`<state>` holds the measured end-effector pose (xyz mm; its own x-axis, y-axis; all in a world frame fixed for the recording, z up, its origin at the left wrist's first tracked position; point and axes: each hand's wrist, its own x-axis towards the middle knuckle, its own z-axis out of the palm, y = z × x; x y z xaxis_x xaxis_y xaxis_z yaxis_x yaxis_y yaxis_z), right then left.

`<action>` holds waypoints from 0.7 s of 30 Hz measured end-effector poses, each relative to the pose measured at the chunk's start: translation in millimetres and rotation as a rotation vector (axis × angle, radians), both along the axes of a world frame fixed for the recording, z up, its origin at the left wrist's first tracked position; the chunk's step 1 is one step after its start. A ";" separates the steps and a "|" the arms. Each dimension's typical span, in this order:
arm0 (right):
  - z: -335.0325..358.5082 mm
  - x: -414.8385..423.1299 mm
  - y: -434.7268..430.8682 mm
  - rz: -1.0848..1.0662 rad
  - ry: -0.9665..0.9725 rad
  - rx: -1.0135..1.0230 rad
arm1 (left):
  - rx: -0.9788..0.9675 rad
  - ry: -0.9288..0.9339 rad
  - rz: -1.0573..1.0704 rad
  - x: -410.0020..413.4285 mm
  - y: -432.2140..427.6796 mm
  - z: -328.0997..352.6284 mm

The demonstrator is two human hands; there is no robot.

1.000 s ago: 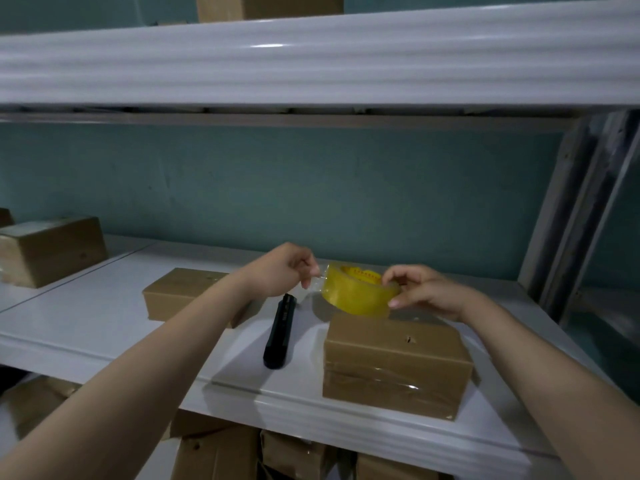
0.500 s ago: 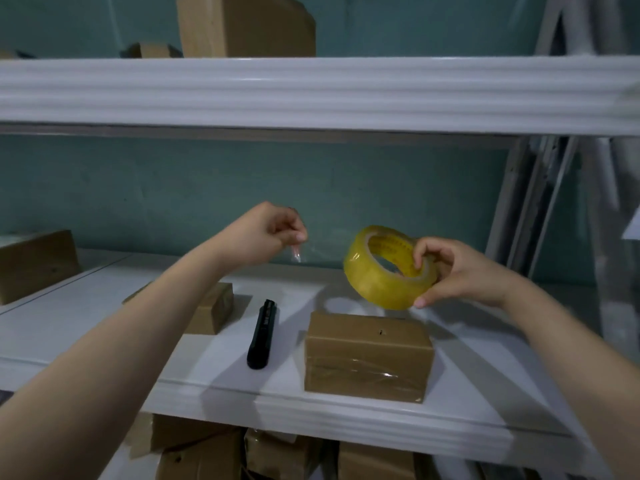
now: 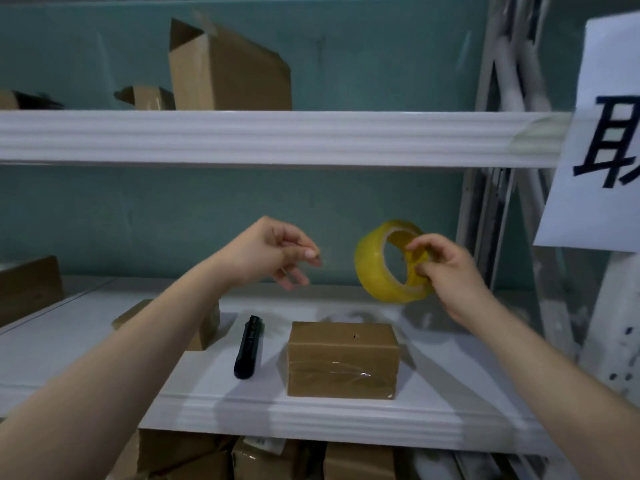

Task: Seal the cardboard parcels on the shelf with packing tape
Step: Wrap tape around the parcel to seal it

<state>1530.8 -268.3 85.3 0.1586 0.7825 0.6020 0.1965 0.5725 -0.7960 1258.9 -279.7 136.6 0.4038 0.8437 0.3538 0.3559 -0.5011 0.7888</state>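
Gripping the tape roll [image 3: 372, 271], the right hand [image 3: 446, 271] hovers above the parcel [image 3: 343, 362] at the front edge of the shelf [image 3: 346, 415]; the left hand [image 3: 266, 254] pinches, on what I cannot tell.

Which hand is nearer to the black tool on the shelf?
Left. The left hand is above the black tool; the right hand grips the tape roll farther right.

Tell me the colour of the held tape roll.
Yellow: the round roll of packing tape shows best in the head view.
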 end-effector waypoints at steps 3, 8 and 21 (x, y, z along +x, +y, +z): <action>2.1 2.3 -4.5 -0.099 0.123 0.119 | 0.035 0.003 -0.006 3.9 -14.5 -12.4; 3.9 1.2 -17.2 -0.181 0.114 0.212 | -0.055 -0.366 -0.068 11.0 -19.0 -30.3; -22.2 31.7 -23.3 -0.227 -0.493 0.216 | 0.691 0.191 0.036 -21.5 5.5 -72.0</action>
